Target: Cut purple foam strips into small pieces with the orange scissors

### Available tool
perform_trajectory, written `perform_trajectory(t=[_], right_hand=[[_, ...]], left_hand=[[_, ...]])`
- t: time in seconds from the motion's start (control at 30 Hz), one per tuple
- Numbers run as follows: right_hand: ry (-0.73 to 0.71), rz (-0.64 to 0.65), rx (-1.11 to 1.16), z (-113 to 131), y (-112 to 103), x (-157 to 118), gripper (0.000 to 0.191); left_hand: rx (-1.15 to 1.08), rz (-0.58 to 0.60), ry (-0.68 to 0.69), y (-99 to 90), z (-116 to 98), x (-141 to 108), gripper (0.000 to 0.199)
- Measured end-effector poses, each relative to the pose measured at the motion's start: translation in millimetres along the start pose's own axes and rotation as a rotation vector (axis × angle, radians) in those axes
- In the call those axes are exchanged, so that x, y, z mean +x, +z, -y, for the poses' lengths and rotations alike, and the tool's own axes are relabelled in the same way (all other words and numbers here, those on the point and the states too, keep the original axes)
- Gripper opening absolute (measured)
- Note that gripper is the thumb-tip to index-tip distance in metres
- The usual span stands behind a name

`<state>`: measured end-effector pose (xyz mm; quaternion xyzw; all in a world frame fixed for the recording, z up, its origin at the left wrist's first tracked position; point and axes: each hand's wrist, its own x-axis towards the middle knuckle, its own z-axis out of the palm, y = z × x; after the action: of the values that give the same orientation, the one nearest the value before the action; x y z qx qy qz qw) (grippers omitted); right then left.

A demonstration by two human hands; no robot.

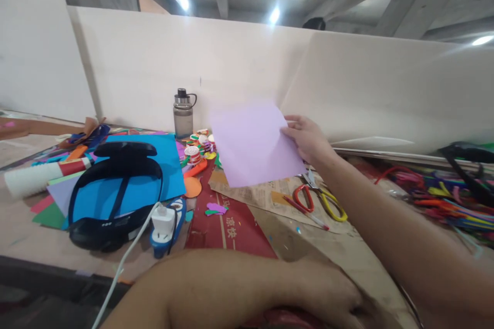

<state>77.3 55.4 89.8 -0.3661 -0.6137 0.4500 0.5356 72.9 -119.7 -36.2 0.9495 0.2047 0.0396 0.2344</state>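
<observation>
A sheet of light purple paper (254, 146) is held up over the table, tilted toward me. My right hand (304, 136) pinches its right edge between thumb and fingers. Across the bottom of the view reaches my left forearm, with my left hand (335, 288) low at the front edge. Its fingers are blurred and mostly hidden, so whether it holds anything is unclear. Below the paper lie scissors with red and yellow handles (328, 204) and a slim red pen-like stick (306, 213), both on brown printed cardboard (250, 193).
Blue paper (173, 169) lies under a black headset (116, 195) at left, beside a white plug (163, 221) with a cable. Stacked paper cups (31, 180) lie on their side. A water bottle (183, 115) stands by the white partition (135, 67). Colourful pipe cleaners (451, 200) lie right.
</observation>
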Motion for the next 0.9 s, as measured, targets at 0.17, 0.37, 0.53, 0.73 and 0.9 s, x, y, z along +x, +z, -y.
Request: perform_trajectory(t=[0.17,0.37,0.53,0.73,0.9], right_hand=[[0.216,-0.122,-0.063,-51.4,-41.2,-30.0,0.033],[0.285,-0.128,-0.155,-96.1,-61.0,-62.1,0.041],[0.284,-0.037,-0.171,-107.0,-66.6,-74.7,0.061],[0.216,0.083,-0.500,-100.3,-71.2,-80.0,0.052],[0.172,0.084,-0.524,-97.1,-74.8,-78.3,0.039]], left_hand=[[0.069,0.039,-0.039,1.4,-7.0,-0.9,0.041],[0.020,-0.140,0.036,14.6,-0.7,2.0,0.035],[0.049,-0.298,0.142,17.2,0.5,4.7,0.038],[0.106,-0.637,-0.080,-11.4,6.5,-5.4,0.034],[0.259,-0.852,-0.401,-24.3,25.5,-21.4,0.035]])
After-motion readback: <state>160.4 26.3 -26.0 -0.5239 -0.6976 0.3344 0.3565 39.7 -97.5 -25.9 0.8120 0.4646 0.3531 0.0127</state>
